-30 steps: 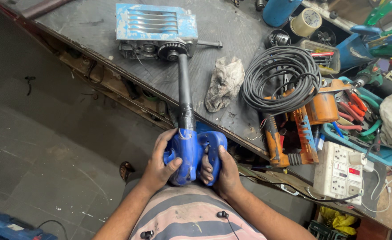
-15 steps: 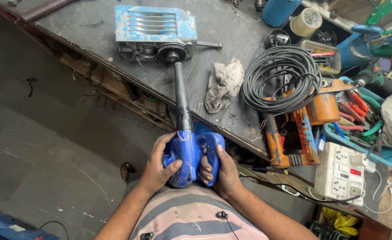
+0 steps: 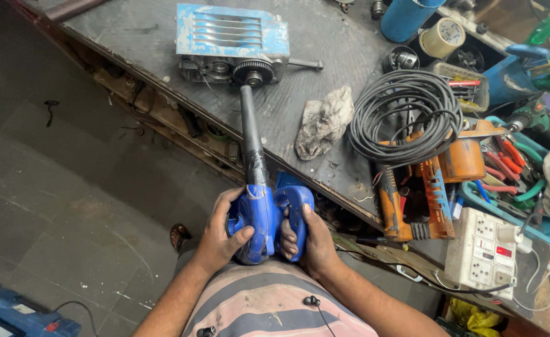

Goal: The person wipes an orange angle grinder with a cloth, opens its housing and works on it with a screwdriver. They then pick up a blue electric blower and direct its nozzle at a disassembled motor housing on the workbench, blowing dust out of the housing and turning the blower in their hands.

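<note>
Both hands grip blue blower (image 3: 263, 218), lower centre | left hand (image 3: 222, 237) wraps body, right hand (image 3: 312, 240) closes on handle | black nozzle (image 3: 250, 134) aims at blue gear unit (image 3: 234, 43), upper centre | risk: airflow could fling rag (image 3: 325, 122) or grit.

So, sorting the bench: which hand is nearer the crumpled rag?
Right. The right hand grips the blue blower's handle below the rag; the left hand sits across the blower, farther.

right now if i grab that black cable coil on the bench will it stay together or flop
The cable coil would probably sag and loosen: no tie shows around its loops. It may also snag, since its lower edge lies on the orange tool.
</note>
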